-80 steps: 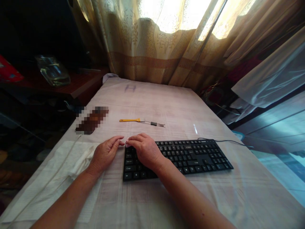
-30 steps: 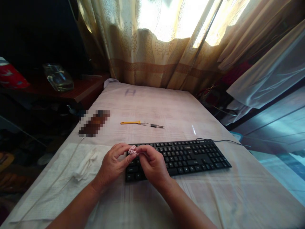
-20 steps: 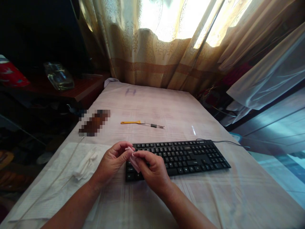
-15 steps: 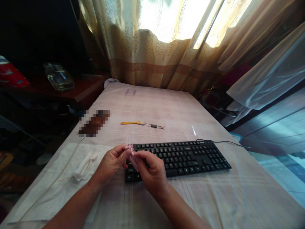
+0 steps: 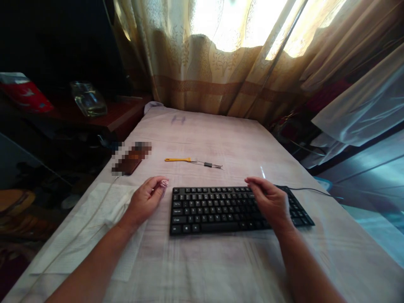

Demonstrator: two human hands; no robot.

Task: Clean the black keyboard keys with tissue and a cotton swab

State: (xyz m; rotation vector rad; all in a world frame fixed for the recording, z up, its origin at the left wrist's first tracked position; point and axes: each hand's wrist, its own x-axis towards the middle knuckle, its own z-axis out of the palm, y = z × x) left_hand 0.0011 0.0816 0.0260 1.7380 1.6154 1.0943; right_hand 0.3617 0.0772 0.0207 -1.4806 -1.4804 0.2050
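Note:
My left hand (image 5: 147, 197) is left of the black keyboard (image 5: 217, 206), its thumb and fingers pinched on a small crumpled pinkish cloth (image 5: 164, 183). Only a wad of the cloth shows at the fingertips. Over the right part of the keyboard is my right hand (image 5: 269, 200), thumb and index finger close together and the other fingers curled. Whether anything is between those fingers I cannot make out. Beyond the keyboard lies a tool with a yellow handle (image 5: 178, 160) and thin metal wires (image 5: 216, 166). A thin whitish strip (image 5: 263, 172) is just past my right hand.
White paper towels (image 5: 78, 240) lie at the left under a pale cable (image 5: 91, 221). A phone-like object (image 5: 134, 162), partly pixelated, is behind them. The keyboard cable (image 5: 312, 189) runs right. A glass jar (image 5: 89, 101) and red container (image 5: 27, 94) stand on a side cabinet.
My hands have parted. The left has kept the pinkish cloth and moved slightly left, while the right has let go of it and moved right over the keyboard. The view has shifted a little.

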